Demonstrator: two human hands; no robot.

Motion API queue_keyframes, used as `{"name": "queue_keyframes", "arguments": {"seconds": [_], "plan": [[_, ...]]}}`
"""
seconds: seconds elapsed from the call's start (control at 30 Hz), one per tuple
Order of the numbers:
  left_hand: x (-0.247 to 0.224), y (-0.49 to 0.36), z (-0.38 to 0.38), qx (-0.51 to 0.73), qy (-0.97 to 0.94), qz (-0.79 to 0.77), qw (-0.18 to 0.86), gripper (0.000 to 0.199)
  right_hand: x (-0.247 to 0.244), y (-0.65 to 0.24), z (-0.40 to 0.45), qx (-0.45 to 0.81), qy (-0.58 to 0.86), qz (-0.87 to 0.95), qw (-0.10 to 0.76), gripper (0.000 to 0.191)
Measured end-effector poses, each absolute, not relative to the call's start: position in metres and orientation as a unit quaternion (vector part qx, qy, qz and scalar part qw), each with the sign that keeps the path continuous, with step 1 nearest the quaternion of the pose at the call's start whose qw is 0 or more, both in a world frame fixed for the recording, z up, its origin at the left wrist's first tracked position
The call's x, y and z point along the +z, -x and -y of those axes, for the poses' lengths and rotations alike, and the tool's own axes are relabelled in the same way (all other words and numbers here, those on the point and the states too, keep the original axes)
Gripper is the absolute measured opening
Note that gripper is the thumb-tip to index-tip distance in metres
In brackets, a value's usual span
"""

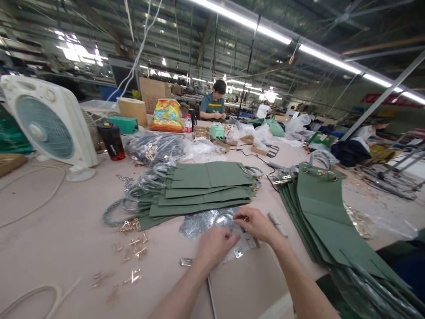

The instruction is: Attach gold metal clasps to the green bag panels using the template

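Observation:
My left hand (pixel 215 246) is closed, thumb against curled fingers; what it grips, if anything, is hidden. Just to its right, my right hand (pixel 254 223) pinches at something too small to make out. Both hover over crumpled clear plastic (pixel 197 223) at the near edge of a stack of green bag panels (pixel 209 175) with rope-like handles. Below the hands lies a small shiny metal plate (pixel 238 252) on a pale surface. A gold-coloured metal buckle (pixel 186 262) rests left of my left wrist, and loose gold-coloured metal fittings (pixel 137 248) are scattered farther left.
More green panels (pixel 320 208) hang over the table's right side. A white fan (pixel 49 124), a dark bottle (pixel 112 141) and a plastic-wrapped bundle (pixel 156 146) stand toward the back left. A cable (pixel 270 166) runs between the stacks. Across the table a person (pixel 213 106) works.

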State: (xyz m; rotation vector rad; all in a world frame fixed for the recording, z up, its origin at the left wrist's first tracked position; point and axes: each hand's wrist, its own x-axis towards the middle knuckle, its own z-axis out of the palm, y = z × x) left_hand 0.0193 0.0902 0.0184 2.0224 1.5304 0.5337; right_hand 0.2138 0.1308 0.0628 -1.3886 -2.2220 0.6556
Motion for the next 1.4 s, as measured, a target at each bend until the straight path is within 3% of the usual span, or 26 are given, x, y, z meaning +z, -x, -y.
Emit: {"name": "queue_keyframes", "arguments": {"seconds": [0.27,0.5,0.7,0.77,0.93,1.0,1.13,1.27,1.4], "plan": [[0.019,-0.021,-0.091,0.182,-0.743,-0.583,0.273,0.041,0.06,-0.188,-0.133,0.066,0.578,0.813,0.029,0.014],[0.013,-0.022,-0.091,0.185,-0.744,-0.585,0.264,0.041,0.051,-0.183,-0.143,0.071,0.591,0.804,0.004,0.006],[0.015,-0.021,-0.09,0.182,-0.744,-0.586,0.263,0.043,0.05,-0.187,-0.141,0.099,0.587,0.803,0.033,0.005],[0.015,-0.02,-0.091,0.186,-0.745,-0.582,0.268,0.044,0.051,-0.195,-0.135,0.114,0.588,0.797,0.081,0.006],[0.014,-0.018,-0.092,0.191,-0.749,-0.572,0.274,0.045,0.046,-0.216,-0.108,0.272,0.566,0.665,0.404,0.02],[0.014,-0.018,-0.092,0.194,-0.752,-0.57,0.269,0.045,0.04,-0.217,-0.09,0.35,0.545,0.594,0.477,0.029],[0.018,-0.017,-0.089,0.193,-0.759,-0.564,0.262,0.046,0.021,-0.207,-0.053,0.406,0.53,0.525,0.529,0.042],[0.022,-0.016,-0.085,0.201,-0.76,-0.56,0.262,0.041,0.002,-0.197,-0.037,0.379,0.545,0.509,0.548,0.041],[0.021,-0.01,-0.078,0.287,-0.74,-0.529,0.302,0.027,-0.003,-0.192,-0.036,0.371,0.546,0.502,0.559,0.039]]}}
